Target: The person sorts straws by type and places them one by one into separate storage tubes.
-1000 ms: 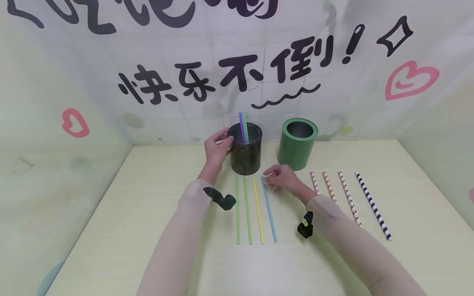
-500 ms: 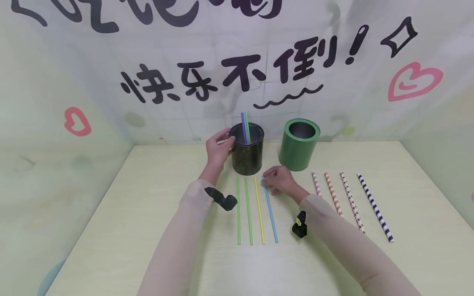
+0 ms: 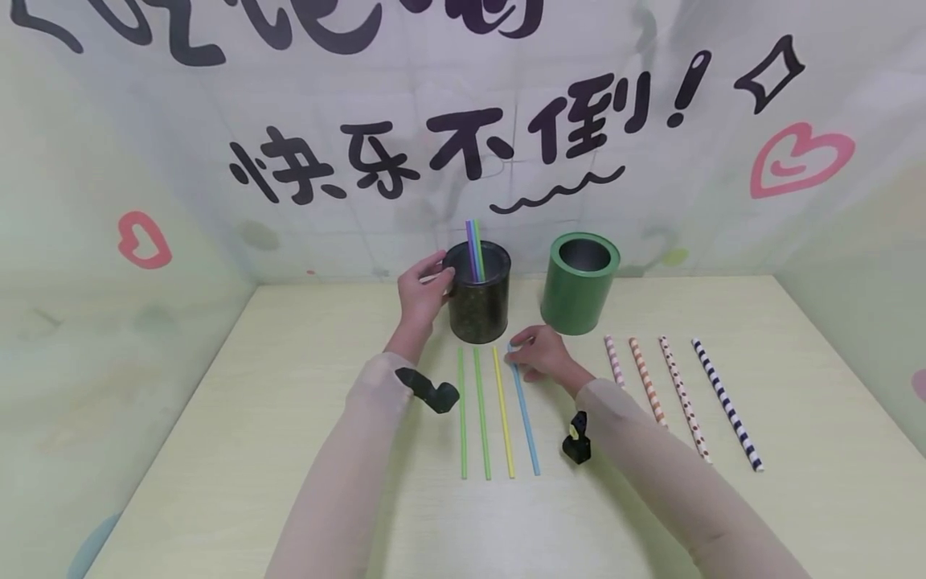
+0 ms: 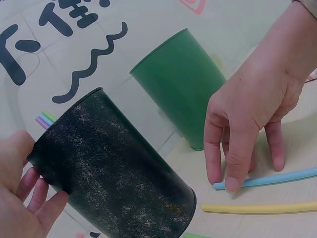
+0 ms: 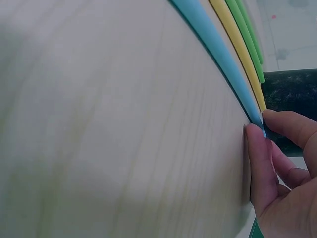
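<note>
My left hand grips the rim and side of a dark speckled can at the back of the table; its fingers wrap the can. A purple, a blue and a green straw stand in it. My right hand pinches the far end of a blue straw that lies flat on the table. The left wrist view shows thumb and forefinger on that tip. A yellow straw and two green straws lie parallel to its left.
A green can stands to the right of the dark one, with nothing showing inside. Several patterned paper straws lie in a row at the right. The pale table is walled in by printed panels at the back and sides.
My right forearm has drawn slightly left while its fingers stay on the blue straw's far end. The left hand keeps its hold on the dark can.
</note>
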Demonstrator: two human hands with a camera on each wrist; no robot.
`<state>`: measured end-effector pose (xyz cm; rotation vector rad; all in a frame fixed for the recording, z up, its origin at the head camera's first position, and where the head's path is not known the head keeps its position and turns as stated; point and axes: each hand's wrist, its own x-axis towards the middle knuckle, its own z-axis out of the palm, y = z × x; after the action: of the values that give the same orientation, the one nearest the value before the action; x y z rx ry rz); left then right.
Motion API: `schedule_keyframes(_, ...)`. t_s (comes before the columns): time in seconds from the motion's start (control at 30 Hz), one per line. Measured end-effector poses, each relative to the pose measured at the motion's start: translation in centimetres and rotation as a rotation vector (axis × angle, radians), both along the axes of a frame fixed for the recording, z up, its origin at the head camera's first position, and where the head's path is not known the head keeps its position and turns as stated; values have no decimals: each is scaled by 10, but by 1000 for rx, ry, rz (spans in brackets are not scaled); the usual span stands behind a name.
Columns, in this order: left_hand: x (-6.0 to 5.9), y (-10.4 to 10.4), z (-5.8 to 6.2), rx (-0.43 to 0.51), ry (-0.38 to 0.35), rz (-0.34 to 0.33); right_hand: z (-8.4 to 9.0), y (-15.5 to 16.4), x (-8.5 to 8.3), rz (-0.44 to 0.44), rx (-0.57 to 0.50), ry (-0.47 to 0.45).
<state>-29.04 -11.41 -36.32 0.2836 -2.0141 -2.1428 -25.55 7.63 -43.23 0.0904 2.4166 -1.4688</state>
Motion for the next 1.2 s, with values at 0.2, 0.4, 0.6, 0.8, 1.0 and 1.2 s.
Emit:
schedule_keyframes(0.2,1,0,0,-6,2,-1,-1,-4,0,-12,25,7)
schedule_keyframes(0.4,1,0,0,-17,9,-5,-3,-8,1,-37,47,23)
schedule_keyframes(0.6,2,-1,-1,-19,10,-7,-2,-9,3,-43,56,37)
schedule_keyframes(0.8,1,-1,-1,-14,6,-9,-2,-9,2,-44,57,34)
schedule_keyframes(1.0,1,0,0,-8,14,-7,-3,-5,1,-43,3,17)
schedule_keyframes(1.2,1,-1,0,-19,3,-5,0,0,1,-24,-40,-13)
